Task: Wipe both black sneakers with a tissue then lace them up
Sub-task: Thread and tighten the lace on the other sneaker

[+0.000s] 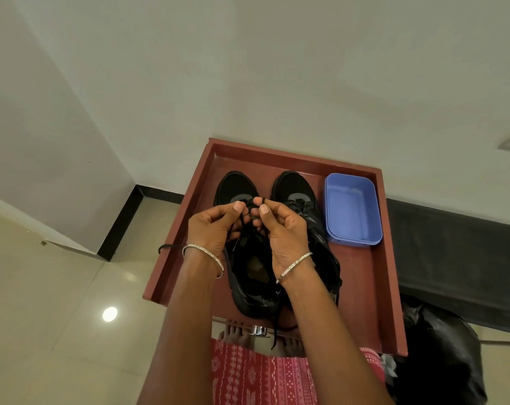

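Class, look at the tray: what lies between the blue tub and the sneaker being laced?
The second black sneaker stands between the blue tub and the sneaker being laced, seen in the head view.

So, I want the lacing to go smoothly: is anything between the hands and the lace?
Nothing visible. The left hand and the right hand both pinch the lace above one sneaker. The blue box sits beside the other sneaker, apart from the hands.
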### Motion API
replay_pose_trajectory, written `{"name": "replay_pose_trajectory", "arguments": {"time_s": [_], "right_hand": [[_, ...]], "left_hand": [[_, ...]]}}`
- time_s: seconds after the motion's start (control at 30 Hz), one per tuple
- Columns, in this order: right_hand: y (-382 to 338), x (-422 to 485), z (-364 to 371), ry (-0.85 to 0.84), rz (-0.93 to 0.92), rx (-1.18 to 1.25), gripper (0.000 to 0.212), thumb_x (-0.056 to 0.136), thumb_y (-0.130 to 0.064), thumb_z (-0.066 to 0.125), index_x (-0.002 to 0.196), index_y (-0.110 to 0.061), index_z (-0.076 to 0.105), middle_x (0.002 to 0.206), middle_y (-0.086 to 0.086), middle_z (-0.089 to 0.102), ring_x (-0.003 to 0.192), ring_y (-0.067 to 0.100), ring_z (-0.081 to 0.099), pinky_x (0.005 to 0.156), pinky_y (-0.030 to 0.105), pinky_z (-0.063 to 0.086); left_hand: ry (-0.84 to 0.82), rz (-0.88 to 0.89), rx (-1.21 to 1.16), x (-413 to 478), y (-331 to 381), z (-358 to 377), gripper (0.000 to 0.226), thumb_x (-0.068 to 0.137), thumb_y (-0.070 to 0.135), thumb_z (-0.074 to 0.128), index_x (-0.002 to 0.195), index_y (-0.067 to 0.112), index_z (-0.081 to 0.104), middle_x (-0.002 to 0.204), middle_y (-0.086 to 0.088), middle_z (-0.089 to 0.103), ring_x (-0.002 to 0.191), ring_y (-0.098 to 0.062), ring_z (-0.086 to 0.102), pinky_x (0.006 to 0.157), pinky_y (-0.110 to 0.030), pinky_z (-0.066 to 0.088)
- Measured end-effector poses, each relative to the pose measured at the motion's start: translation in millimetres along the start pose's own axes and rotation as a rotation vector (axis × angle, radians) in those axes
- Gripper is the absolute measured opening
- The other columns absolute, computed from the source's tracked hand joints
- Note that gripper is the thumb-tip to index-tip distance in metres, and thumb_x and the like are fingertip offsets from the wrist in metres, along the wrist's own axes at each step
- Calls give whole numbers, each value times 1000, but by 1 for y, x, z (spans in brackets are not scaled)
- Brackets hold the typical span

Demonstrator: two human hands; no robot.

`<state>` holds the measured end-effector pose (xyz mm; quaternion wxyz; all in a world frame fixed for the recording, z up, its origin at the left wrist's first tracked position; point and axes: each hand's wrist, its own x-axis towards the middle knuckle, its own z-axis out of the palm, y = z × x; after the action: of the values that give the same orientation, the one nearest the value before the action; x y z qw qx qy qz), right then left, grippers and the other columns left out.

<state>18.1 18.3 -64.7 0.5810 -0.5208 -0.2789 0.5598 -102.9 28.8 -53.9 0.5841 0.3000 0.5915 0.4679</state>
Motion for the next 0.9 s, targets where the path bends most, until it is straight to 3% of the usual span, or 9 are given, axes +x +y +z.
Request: {"name": "replay_pose_trajectory", "arguments": {"time_s": [0.1, 0.2, 0.3, 0.37, 0.53, 0.67, 0.77, 0.9], "right_hand": [[2, 1, -1, 19, -25, -38, 13, 97, -7, 60, 100, -9, 73, 76, 6, 69, 65, 8, 59, 71, 21, 54], [3, 2, 0, -7, -35, -84, 18, 100, -3, 55, 103, -9, 71, 78, 6, 68, 67, 8, 59, 74, 23, 54], [2, 2, 0, -27, -12, -103, 27, 100, 4, 49, 105, -13, 69, 88, 9, 70, 70, 8, 60, 76, 23, 55], [1, 4, -2, -35, -18, -136, 26, 99, 6, 49, 103, -12, 68, 89, 10, 73, 70, 10, 62, 75, 25, 56], [8, 7, -8, 104, -71, -279, 11, 93, -5, 66, 94, -14, 59, 75, 8, 74, 68, 20, 69, 82, 46, 59], [10, 7, -9, 153, -48, -250, 17, 89, -10, 73, 97, -11, 58, 78, 8, 76, 72, 21, 73, 84, 44, 60], [5, 6, -10, 47, -16, -142, 6, 89, -5, 71, 93, -1, 69, 78, 15, 75, 68, 24, 71, 78, 41, 60], [-1, 5, -12, -67, 38, -48, 4, 89, -3, 70, 91, -1, 73, 77, 16, 72, 65, 20, 68, 69, 30, 59]], "left_hand": [[4, 20, -10, 2, -1, 0, 20, 86, 27, 75, 94, 9, 77, 84, -7, 76, 73, -12, 70, 63, -21, 55], [-81, 20, -43, 1, -1, 2, 9, 91, 14, 69, 97, 11, 75, 83, -2, 74, 72, -8, 69, 63, -16, 56], [-170, 34, -60, 2, 1, 2, 19, 94, -1, 61, 101, 12, 73, 92, -6, 75, 81, -11, 71, 69, -17, 58], [-176, 65, -41, 2, 1, 1, 18, 92, -3, 62, 100, 11, 72, 86, -3, 76, 77, -9, 72, 68, -17, 58], [-174, 59, -28, 3, 2, 0, 17, 89, -2, 67, 98, 8, 56, 73, -2, 76, 66, -10, 72, 59, -18, 57], [-225, 96, 83, 4, 1, -3, 10, 92, 5, 66, 98, 12, 67, 75, 4, 77, 71, -5, 72, 62, -16, 56], [-248, 89, 137, 4, 1, -5, 11, 91, 8, 68, 100, 15, 70, 76, 5, 77, 72, -4, 71, 63, -16, 56], [-214, 5, 102, 7, 3, -6, 26, 87, 10, 73, 110, 15, 64, 75, 2, 76, 70, -6, 72, 59, -17, 55]]}}
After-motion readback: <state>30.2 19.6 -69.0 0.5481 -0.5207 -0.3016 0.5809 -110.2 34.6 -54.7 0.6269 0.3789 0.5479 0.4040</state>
